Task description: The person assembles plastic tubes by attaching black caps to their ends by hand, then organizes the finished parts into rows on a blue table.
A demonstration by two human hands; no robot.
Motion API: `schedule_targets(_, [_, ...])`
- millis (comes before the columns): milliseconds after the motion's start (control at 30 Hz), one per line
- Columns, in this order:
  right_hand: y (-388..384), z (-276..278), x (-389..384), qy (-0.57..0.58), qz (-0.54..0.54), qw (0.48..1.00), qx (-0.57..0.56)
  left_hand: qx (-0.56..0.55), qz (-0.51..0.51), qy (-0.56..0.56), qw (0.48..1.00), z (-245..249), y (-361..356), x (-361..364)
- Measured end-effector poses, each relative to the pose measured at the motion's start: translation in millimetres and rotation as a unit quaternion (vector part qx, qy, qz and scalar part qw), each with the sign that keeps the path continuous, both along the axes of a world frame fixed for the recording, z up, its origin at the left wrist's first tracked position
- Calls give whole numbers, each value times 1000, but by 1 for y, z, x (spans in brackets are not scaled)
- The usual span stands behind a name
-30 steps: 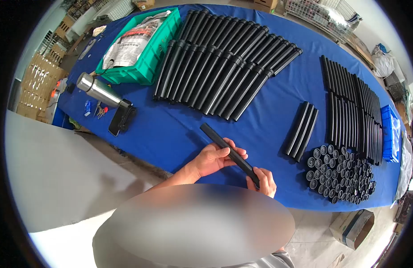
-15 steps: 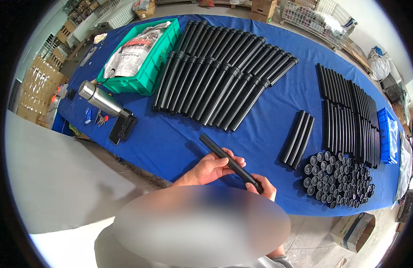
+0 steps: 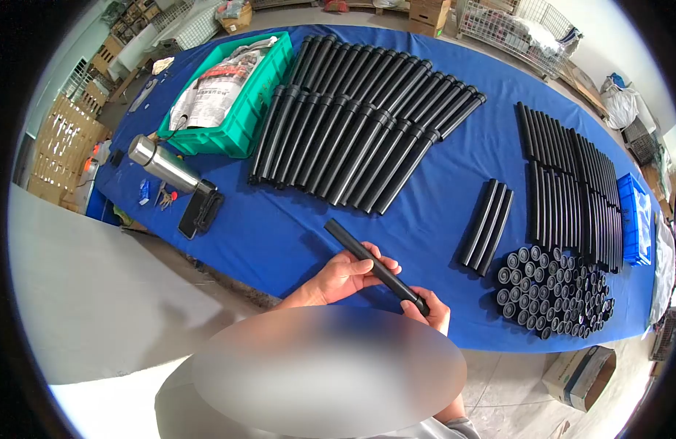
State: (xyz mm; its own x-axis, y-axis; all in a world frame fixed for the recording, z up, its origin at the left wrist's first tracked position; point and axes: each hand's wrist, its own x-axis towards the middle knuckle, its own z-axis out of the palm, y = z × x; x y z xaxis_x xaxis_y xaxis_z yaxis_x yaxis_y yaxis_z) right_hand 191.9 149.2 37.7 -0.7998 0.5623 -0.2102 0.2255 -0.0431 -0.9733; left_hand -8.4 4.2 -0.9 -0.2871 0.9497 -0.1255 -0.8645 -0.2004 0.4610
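Note:
A black tube (image 3: pixel 350 243) is held at a slant above the near edge of the blue-covered table (image 3: pixel 279 227). My left hand (image 3: pixel 345 276) is closed around its middle, thumb on top. At the lower right end, my right hand (image 3: pixel 432 311) grips the tube, and the fingers hide part of that end. To the right lie three loose black tubes (image 3: pixel 487 227). Beside them is a cluster of round black caps (image 3: pixel 532 289). Beyond my hands, capped black tubes (image 3: pixel 345 139) rest in two fanned rows.
Stacked black tubes (image 3: pixel 565 197) and a blue bin (image 3: pixel 634 219) are at the right. A green crate (image 3: pixel 239 143) with newspaper (image 3: pixel 213 95) stands at the back left. Near it are a steel flask (image 3: pixel 166 164), a phone (image 3: pixel 195 211) and keys (image 3: pixel 164 197). A cardboard box (image 3: pixel 583 377) sits on the floor.
Almost nothing differs. Both hands keep the same hold on the tube, and the view has shifted very slightly.

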Motion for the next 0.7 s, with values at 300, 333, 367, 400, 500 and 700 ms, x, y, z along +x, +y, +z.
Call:
schedule_targets(300, [3,-6,-3,80,19,948,307,-10,8,-14,1000,8,1,1])
schedule_targets(333, [3,-4,-3,107,22,911,397,-2,6,-15,1000,6,1,1])
schedule_targets(367, [3,0,-2,74,22,957,278,1,7,-12,1000,5,0,1])
schedule_targets(400, [3,6,1,39,22,987,156,5,3,-12,1000,3,0,1])
schedule_targets(500, [5,3,2,-12,16,1000,-3,2,-1,-11,1000,2,0,0])
schedule_targets(700, [2,5,-1,84,18,920,382,2,-7,-28,1000,1,2,1])
